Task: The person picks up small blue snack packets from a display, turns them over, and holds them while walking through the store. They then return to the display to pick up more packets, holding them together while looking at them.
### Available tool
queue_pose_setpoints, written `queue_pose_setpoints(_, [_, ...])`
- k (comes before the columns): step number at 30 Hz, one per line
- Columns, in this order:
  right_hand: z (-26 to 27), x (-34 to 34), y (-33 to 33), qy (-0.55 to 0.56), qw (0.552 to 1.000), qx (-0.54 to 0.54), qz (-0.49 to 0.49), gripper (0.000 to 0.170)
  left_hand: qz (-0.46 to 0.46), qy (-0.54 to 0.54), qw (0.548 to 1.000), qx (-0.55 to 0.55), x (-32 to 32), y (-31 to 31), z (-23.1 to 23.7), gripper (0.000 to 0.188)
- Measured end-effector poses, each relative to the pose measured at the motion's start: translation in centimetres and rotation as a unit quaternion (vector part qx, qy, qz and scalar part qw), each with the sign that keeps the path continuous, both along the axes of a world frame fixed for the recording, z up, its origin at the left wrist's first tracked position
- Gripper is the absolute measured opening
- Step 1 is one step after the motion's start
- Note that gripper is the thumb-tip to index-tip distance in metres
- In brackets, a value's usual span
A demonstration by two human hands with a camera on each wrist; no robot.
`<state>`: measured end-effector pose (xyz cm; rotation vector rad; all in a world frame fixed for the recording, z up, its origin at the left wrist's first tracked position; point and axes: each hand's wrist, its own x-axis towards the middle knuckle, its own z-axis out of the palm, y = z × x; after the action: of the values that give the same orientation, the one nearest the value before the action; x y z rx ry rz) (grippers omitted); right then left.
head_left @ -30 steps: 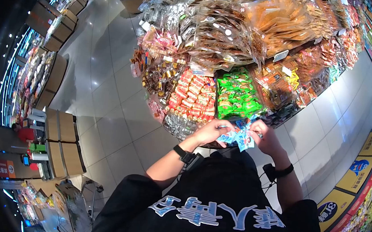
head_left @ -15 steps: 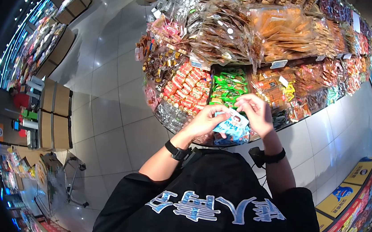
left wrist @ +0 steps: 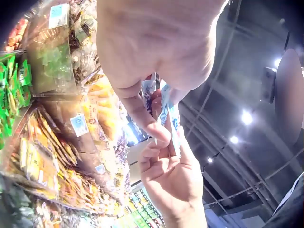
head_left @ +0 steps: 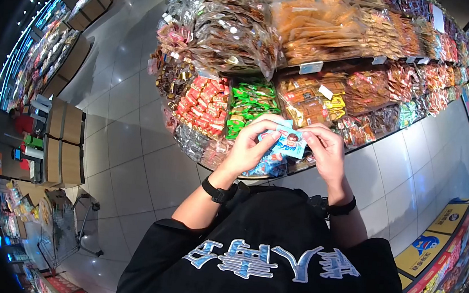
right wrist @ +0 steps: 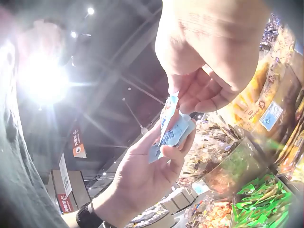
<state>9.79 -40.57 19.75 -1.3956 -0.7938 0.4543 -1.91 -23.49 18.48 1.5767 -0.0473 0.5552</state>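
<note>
Right now, a small blue-and-white packet [head_left: 291, 142] with a printed cartoon face is held up between both hands, above the near rim of a rounded display stand [head_left: 276, 179]. The left hand [head_left: 250, 147], at the packet's 9 o'clock, grips it with the thumb laid over its front; the right hand [head_left: 327, 151], at 3 o'clock, pinches its other end between thumb and curled fingers. Seen from the head camera with the packet as centre, loose blue packets [head_left: 272, 166] lie just beside it toward 7 o'clock, green packets [head_left: 249, 105] toward 10 and red packets [head_left: 200, 108] between 9 and 10. A white card [head_left: 325, 91] stands out at 1 o'clock, and large bags of orange-brown food [head_left: 314, 27] fill 12 o'clock. The person's black shirt [head_left: 266, 228] is at 6.
</note>
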Motion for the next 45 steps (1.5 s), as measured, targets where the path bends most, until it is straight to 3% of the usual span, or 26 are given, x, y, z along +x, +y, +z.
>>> queue_pose_setpoints(7, [-1.1, 0.6, -2.0, 0.007, 1.000, 0.013, 0.010, 0.013, -0.002, 0.021, 1.000, -0.022, -0.3, -2.8, -1.2, 0.015])
queue_pose_setpoints(10, [-1.9, 0.3, -1.0, -0.046, 0.999, -0.013, -0.021, 0.013, 0.024, 0.129, 0.981, -0.140, -0.8, -3.3, -2.1, 0.016])
queue_pose_setpoints(14, [-2.4, -1.1, 1.7, -0.096, 0.993, -0.069, 0.020, 0.012, 0.012, 0.141, 0.954, -0.265, -2.1, -3.1, -3.8, 0.016])
queue_pose_setpoints(16, [-4.6, -0.7, 2.9, -0.105, 0.992, -0.032, 0.064, 0.015, 0.043, 0.188, 0.933, -0.304, -3.3, -2.5, -3.7, 0.016])
queue_pose_setpoints(18, [-6.6, 0.1, 3.2, 0.071, 0.990, -0.075, 0.100, 0.022, 0.054, 0.193, 0.912, -0.359, -4.8, -1.1, -4.8, 0.015])
queue_pose_setpoints(20, [-10.9, 1.2, 3.2, 0.164, 0.979, -0.082, 0.089, 0.029, 0.068, 0.189, 0.906, -0.373, -6.4, 0.5, -5.7, 0.014])
queue_pose_setpoints(22, [-16.6, 1.7, 2.7, 0.185, 0.967, -0.157, 0.077, 0.027, 0.073, 0.181, 0.904, -0.380, -8.1, 2.0, -6.7, 0.012])
queue_pose_setpoints(26, [-28.5, 0.3, 1.6, 0.354, 0.847, -0.396, 0.010, 0.027, 0.122, 0.253, 0.883, -0.376, -11.1, 4.4, -7.0, 0.010])
queue_pose_setpoints(29, [-38.3, 0.2, 1.1, 0.069, 0.822, -0.565, -0.007, 0.033, 0.148, 0.280, 0.878, -0.360, -13.8, 6.3, -8.3, 0.010])
queue_pose_setpoints(36, [-42.6, -0.5, 5.3, 0.143, 0.722, -0.644, -0.208, 0.057, 0.179, 0.345, 0.845, -0.368, -17.8, 11.8, -9.7, 0.010])
queue_pose_setpoints(38, [-44.9, -0.5, 6.0, 0.111, 0.697, -0.667, -0.238, 0.067, 0.181, 0.359, 0.841, -0.363, -18.6, 13.3, -10.3, 0.010])
queue_pose_setpoints(42, [-43.8, -3.2, 6.9, 0.085, 0.693, -0.642, -0.316, 0.072, 0.169, 0.375, 0.838, -0.359, -19.2, 16.1, -11.1, 0.009])
queue_pose_setpoints(43, [-41.7, -4.4, 7.9, 0.056, 0.720, -0.633, -0.278, 0.062, 0.169, 0.378, 0.837, -0.358, -19.3, 16.5, -11.3, 0.009])
queue_pose_setpoints(44, [-44.3, -5.4, 7.6, 0.054, 0.745, -0.626, -0.223, 0.047, 0.164, 0.380, 0.836, -0.362, -19.3, 17.0, -11.4, 0.009])
queue_pose_setpoints(45, [-44.3, -6.6, 7.8, 0.053, 0.786, -0.591, -0.173, 0.045, 0.159, 0.381, 0.835, -0.365, -19.2, 17.4, -11.5, 0.009])
